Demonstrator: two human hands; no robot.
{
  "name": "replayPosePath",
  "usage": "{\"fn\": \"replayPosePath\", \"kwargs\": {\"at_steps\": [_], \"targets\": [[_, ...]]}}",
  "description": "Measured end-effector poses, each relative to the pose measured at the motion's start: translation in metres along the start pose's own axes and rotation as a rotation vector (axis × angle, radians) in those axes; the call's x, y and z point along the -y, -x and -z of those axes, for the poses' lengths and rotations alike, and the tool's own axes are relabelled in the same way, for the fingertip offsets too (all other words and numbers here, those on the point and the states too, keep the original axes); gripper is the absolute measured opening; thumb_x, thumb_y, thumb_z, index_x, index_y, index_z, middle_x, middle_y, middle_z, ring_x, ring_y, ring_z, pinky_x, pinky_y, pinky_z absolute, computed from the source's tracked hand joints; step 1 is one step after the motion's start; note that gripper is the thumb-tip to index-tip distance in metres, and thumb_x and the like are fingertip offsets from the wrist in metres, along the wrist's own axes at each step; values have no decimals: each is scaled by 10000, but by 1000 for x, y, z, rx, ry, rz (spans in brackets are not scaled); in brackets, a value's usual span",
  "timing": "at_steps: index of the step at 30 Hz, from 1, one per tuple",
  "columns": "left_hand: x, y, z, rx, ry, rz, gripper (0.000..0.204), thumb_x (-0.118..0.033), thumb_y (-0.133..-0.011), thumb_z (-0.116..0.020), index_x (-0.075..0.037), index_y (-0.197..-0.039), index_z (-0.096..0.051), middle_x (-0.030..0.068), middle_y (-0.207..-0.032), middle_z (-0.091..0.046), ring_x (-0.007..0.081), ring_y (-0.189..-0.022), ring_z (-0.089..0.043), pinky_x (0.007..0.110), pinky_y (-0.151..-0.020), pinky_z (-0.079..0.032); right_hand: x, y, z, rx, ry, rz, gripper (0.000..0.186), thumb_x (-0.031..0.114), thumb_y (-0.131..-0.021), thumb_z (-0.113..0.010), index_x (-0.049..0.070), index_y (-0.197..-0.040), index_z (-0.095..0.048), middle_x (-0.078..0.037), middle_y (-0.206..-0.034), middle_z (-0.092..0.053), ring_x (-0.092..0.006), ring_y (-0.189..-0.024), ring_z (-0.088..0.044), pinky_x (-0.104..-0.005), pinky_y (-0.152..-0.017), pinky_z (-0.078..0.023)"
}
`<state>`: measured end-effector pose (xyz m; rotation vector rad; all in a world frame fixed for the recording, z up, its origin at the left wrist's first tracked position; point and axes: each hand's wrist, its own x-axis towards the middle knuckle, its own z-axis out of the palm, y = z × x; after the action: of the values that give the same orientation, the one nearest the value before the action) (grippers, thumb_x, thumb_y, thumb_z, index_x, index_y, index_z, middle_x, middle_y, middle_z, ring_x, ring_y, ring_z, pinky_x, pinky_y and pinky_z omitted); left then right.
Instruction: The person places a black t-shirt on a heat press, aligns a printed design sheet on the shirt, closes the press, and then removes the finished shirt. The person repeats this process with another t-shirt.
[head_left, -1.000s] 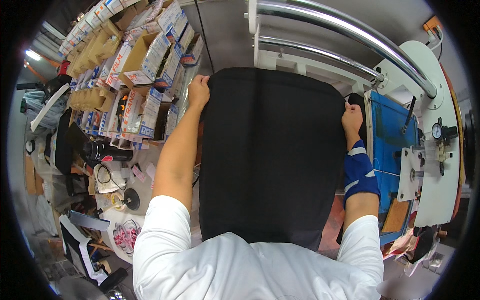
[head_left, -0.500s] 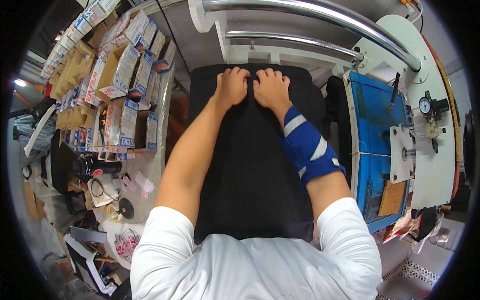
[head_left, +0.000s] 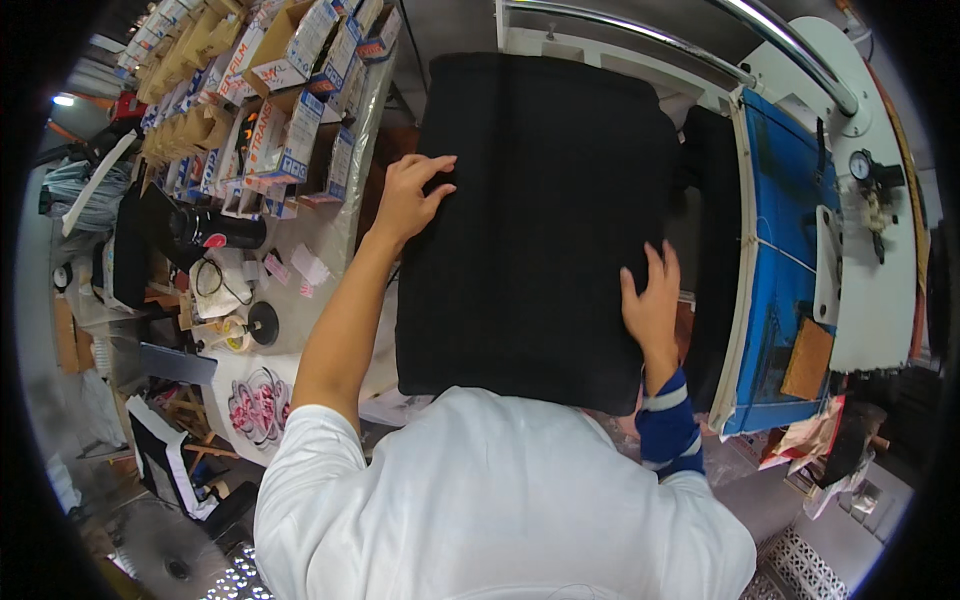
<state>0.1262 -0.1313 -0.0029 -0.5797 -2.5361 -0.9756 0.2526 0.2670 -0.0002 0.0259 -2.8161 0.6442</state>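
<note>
Black fabric (head_left: 530, 230) lies spread in a large, smooth rectangle in front of me, stretching from the metal bars back to my chest. At its left edge is my left hand (head_left: 408, 198), fingers stretched out over the border and the thumb apart. Near the lower right edge, my right hand (head_left: 655, 305) has its fingers spread, tips pointing away from me. Neither hand holds anything; whether the fingertips press on the fabric I cannot tell. A blue sleeve with pale stripes (head_left: 670, 425) wraps my right forearm.
A blue framed screen (head_left: 785, 250) stands at the right beside a white machine panel with a pressure gauge (head_left: 860, 165). Metal bars (head_left: 630, 35) cross the far side. Cardboard boxes (head_left: 300, 135) fill the table at left, with a black bottle (head_left: 225, 230) and a tape roll (head_left: 240, 332) nearer.
Both hands have left the fabric's far end and come nearer, spreading apart to its left and right edges. The view has shifted, so the fabric sits higher and further right.
</note>
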Motion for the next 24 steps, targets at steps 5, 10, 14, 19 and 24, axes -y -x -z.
{"fn": "replayPosePath", "kwargs": {"at_steps": [5, 10, 14, 19, 24], "targets": [[10, 6, -14, -86, -37, 103, 204, -44, -861, -691, -76, -1062, -702, 97, -944, -713, 289, -965, -649, 392, -884, -468, -19, 68, -3, -15, -243, -293, 611, 362, -973, -652, -15, -1423, -485, -260, -1374, -553, -366, -1301, -522, -436, -1092, -406], [43, 93, 12, -342, 87, 632, 321, -304, -1025, -509, -32, -1046, -677, 139, -977, -687, 332, -933, -645, 431, -843, -495, -58, 111, -1, 143, -859, -797, 528, 352, -1021, -612, -64, -1343, -558, -130, -1110, -708, -188, -1031, -655, -310, -927, -500], [31, 204, 29, 157, 1124, 1372, 520, -506, -1024, -535, -74, -1310, -589, 9, -1095, -708, 219, -1024, -646, 338, -909, -484, -60, 135, 19, 232, -1034, -865, 408, 288, -1023, -619, -66, -1225, -644, -110, -1102, -713, -173, -1012, -662, -289, -892, -513], [7, 259, 47, 93, 1302, 1052, 370, -343, -1011, -620, -61, -1248, -651, 48, -1217, -698, 189, -1115, -644, 359, -1009, -483, -59, 139, 31, 58, -1329, -921, 237, 208, -992, -667, -13, -1074, -690, -95, -1014, -712, -166, -928, -665, -286, -830, -525], [11, 261, 65, 26, 1105, 1246, 316, -275, -1008, -629, -51, -1228, -651, 50, -1147, -713, 183, -1023, -666, 343, -924, -515, -78, 148, 6, -52, -1228, -908, 191, 189, -970, -698, 3, -1013, -695, -56, -967, -688, -138, -908, -622, -272, -840, -493]]}}
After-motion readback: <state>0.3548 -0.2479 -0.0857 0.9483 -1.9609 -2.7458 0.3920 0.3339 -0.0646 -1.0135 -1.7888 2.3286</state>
